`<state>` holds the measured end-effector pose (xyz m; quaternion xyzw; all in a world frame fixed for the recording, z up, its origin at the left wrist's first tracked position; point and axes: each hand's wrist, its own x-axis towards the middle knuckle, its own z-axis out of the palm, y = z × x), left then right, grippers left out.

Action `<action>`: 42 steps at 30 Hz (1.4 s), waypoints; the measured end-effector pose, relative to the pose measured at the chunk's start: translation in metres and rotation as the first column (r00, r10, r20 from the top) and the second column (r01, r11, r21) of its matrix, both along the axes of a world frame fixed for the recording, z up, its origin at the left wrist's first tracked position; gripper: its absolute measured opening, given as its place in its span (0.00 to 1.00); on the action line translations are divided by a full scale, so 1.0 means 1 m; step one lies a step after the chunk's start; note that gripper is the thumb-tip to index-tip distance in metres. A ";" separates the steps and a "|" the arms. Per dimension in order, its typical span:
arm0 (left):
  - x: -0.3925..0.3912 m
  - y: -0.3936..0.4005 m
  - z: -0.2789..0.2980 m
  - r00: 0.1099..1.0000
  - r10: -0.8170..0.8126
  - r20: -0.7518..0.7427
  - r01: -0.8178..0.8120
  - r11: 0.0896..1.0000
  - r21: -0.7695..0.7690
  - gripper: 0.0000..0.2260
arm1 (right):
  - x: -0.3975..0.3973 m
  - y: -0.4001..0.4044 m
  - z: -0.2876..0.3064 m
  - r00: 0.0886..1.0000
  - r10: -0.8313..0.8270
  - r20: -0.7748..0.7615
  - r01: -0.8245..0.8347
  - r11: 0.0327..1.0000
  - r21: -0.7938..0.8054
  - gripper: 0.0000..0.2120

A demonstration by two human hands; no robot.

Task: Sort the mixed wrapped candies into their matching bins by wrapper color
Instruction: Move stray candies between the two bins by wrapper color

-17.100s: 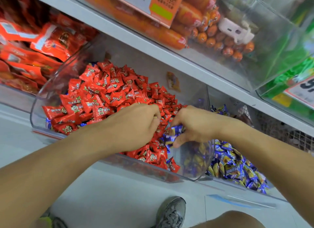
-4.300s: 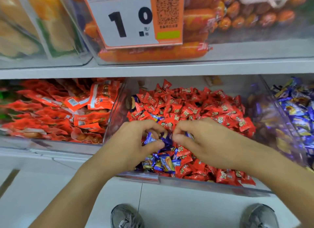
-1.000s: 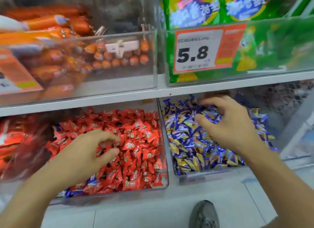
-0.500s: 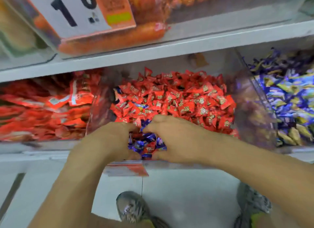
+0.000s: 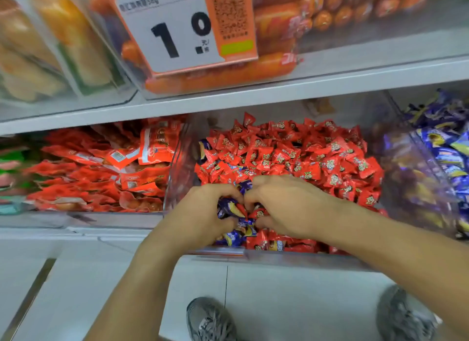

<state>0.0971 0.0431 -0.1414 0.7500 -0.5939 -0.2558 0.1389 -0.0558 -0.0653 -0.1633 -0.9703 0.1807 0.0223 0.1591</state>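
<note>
**Blue strays gathered at the front of the red bin**

While both hands work at the front edge of the clear red-candy bin (image 5: 177, 163), the left hand (image 5: 203, 213) has its fingers curled round a small bunch of blue wrapped candies (image 5: 229, 207), and the right hand (image 5: 286, 203) curls in from the other side, fingertips pinching into the same cluster. More blue pieces lie just below the hands against the bin's front wall, and one sits near the bin's left wall at the back. The red wrapped candies (image 5: 304, 158) fill the rest of the bin. The blue-candy bin (image 5: 416, 178) stands just beside it on the right.

These candies look light and small, with crinkly, probably slick wrappers, so a loose handful could shed pieces; pinching by the twisted or sealed wrapper ends, or cupping from beneath, seems safest.

Both palms face down, so exactly how many candies each hand holds cannot be told. Any blue pieces buried under the red heap are hidden. The blue bin is cut off at the right edge and blurred.
</note>
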 end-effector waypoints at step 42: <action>-0.007 -0.020 0.006 0.919 0.186 -0.348 -0.254 0.954 -0.161 0.07 | -0.050 -0.046 0.047 0.839 -0.440 0.321 0.252 0.836 0.488 0.12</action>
